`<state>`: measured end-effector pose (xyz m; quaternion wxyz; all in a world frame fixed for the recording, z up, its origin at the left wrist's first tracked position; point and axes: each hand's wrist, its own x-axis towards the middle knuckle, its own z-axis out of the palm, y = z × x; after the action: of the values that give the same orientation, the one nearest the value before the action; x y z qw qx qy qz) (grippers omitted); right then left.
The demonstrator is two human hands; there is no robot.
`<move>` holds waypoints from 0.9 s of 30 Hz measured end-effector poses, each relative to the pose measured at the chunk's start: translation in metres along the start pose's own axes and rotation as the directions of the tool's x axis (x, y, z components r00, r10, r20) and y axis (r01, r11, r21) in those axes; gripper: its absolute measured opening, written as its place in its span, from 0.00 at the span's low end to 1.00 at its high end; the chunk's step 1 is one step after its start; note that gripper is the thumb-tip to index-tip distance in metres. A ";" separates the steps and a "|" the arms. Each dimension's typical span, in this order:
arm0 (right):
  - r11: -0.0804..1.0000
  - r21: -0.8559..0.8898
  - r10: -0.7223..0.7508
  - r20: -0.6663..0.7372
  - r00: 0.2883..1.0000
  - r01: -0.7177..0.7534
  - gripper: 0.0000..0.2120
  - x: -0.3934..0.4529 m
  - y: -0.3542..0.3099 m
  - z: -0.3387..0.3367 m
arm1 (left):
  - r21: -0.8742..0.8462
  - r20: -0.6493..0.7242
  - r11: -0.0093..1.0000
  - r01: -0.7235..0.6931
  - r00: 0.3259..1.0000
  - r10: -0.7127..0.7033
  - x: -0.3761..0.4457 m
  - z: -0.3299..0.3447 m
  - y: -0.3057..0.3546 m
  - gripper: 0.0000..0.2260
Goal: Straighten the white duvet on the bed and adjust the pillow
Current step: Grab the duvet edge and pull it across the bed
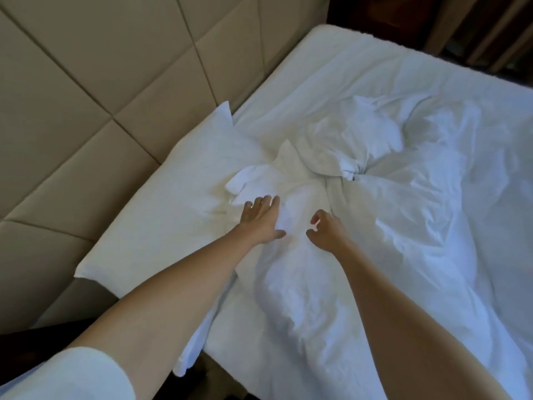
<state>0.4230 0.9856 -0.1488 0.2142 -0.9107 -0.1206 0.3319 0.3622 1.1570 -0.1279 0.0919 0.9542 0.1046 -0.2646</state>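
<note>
The white duvet [403, 215] lies crumpled and bunched across the bed, with a twisted knot of cloth near the middle. A white pillow [161, 203] lies at the head of the bed, against the headboard, with a duvet corner draped over its right end. My left hand [261, 219] reaches out with fingers spread, over the duvet's edge beside the pillow. My right hand [324, 230] hovers over the duvet a little to the right, fingers loosely curled and holding nothing.
A beige padded headboard [86, 96] fills the left side. The white mattress sheet [331, 67] shows bare at the far side of the bed. Dark wooden furniture [476, 30] stands beyond the bed at the top right. Dark floor lies at the bottom left.
</note>
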 end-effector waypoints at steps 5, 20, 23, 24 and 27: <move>0.999 0.000 0.040 -0.012 0.999 -0.040 0.22 0.014 0.030 0.026 | -0.126 0.086 0.985 0.114 0.991 -0.104 0.035 0.041 -0.001 0.27; 0.970 0.236 -0.021 0.316 0.949 -0.057 0.57 -0.098 -0.061 0.085 | -0.752 0.124 0.658 -0.038 0.973 0.197 -0.177 0.011 -0.123 0.11; 0.978 0.198 0.010 0.261 0.965 -0.064 0.36 -0.157 -0.094 0.133 | -0.643 0.136 0.766 -0.008 0.983 0.125 -0.220 0.027 -0.147 0.11; 0.957 0.284 -0.009 0.214 0.977 -0.053 0.31 -0.177 -0.106 0.145 | -0.617 0.149 0.786 0.033 0.986 0.075 -0.234 0.034 -0.155 0.11; 0.914 0.406 -0.067 0.104 0.992 0.019 0.22 -0.236 -0.146 0.168 | -0.739 0.048 0.663 0.119 0.991 -0.124 -0.276 0.038 -0.170 0.13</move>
<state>0.1243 1.0805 -0.0650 0.3976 -0.8231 -0.0816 0.3972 0.0698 1.2695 -0.0359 0.4526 0.8267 0.2664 -0.2020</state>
